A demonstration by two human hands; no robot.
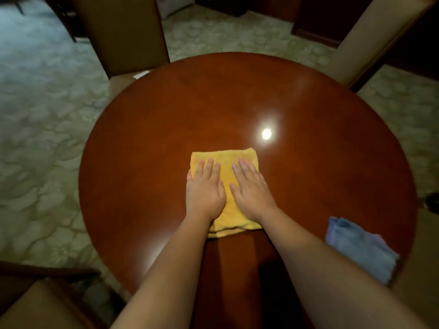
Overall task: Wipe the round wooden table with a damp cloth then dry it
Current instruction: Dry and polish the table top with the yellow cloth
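Note:
A folded yellow cloth (226, 160) lies flat near the middle of the round wooden table (180, 110). My left hand (205, 189) presses on the cloth's left half with straight fingers. Beside it, my right hand (251, 189) lies flat on the right half, fingers pointing away from me. A folded blue cloth (361, 248) rests by the table's near right edge, apart from both hands. The tabletop is glossy and shows a bright lamp reflection just beyond the yellow cloth.
A brown chair (123, 32) stands at the far left of the table and a beige chair (370, 41) at the far right. Another chair seat (40, 307) sits at my near left. Patterned carpet (42, 138) surrounds the table.

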